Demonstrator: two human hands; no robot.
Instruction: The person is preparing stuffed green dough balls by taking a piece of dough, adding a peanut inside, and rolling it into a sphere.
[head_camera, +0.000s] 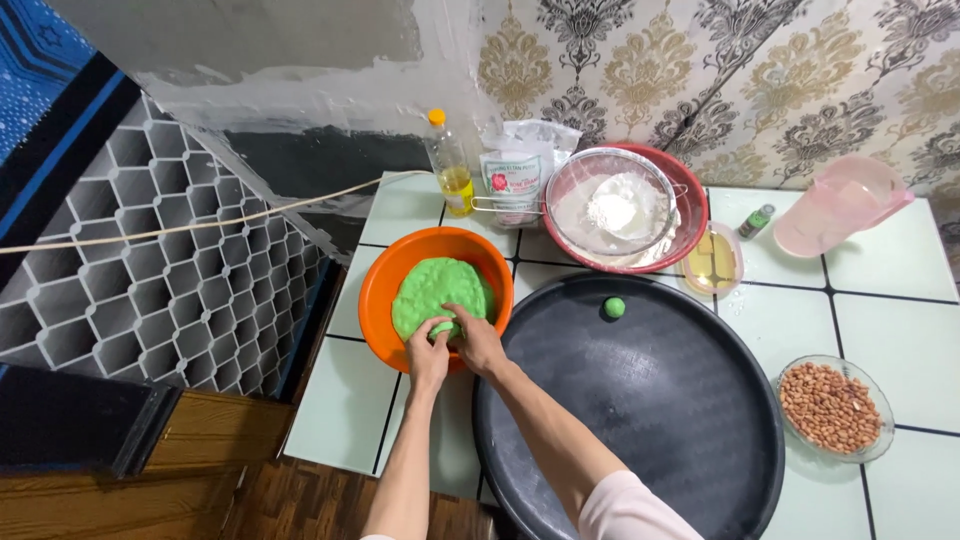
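Hands both in the orange bowl (385, 290), working the near edge of the green dough (435, 288). Left hand (428, 352) is curled, fingers pinching a lump at the dough's rim. Right hand (477, 338) is cupped over the same spot, fingers closed on the dough beside the left. The two hands touch or nearly touch; exact finger contact is hard to read, since the knuckles cover it.

Bowl sits at the table's front-left, within easy reach, just beside the big black round tray (680, 420), probably so pieces go straight across. One small green ball (614, 307) already lies on the tray's far side, apart from everything else.

Other things are parked at the back, out of the working zone: red bowl (690, 215) with a wire sieve (610, 205) of white flour, flour bag (515, 170), oil bottle (450, 165), small glass dish of yellowish liquid (712, 262), tiny green-capped vial (757, 220), pink jug (838, 205). Glass bowl of peanuts (832, 408) sits at right, near the tray.

Cut off: tray's near rim, both forearms below the elbow line. Jug contents unreadable. Dough underside hidden by the bowl wall.
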